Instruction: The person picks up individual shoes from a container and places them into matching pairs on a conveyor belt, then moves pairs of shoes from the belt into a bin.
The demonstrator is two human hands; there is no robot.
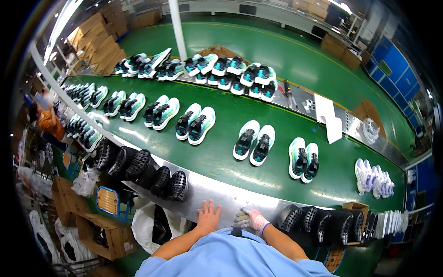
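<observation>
My left hand (209, 217) is bare and rests on the steel edge (221, 191) of the bench, its fingers spread. Beside it, my right hand (251, 219) wears a white-and-pink glove with grey fingers. It lies on the same edge, fingers pointing left and loosely apart, and nothing shows in it. Beyond the edge, on the green belt (217, 159), stand a pair of white, teal and black sneakers (254, 143) and another such pair (303, 160) farther right. Black perforated shoe lasts (178, 186) are lined up left of my left hand; more black lasts (308, 219) stand right of my gloved hand.
More sneaker pairs (195, 123) run along the belt's left. Piled sneakers (230, 74) fill the far ledge, near tools (289, 94) and white paper (328, 117). White-lilac shoes (373, 178) stand far right. A white sack (146, 226) and cartons (105, 234) sit lower left; a person (50, 122) is at far left.
</observation>
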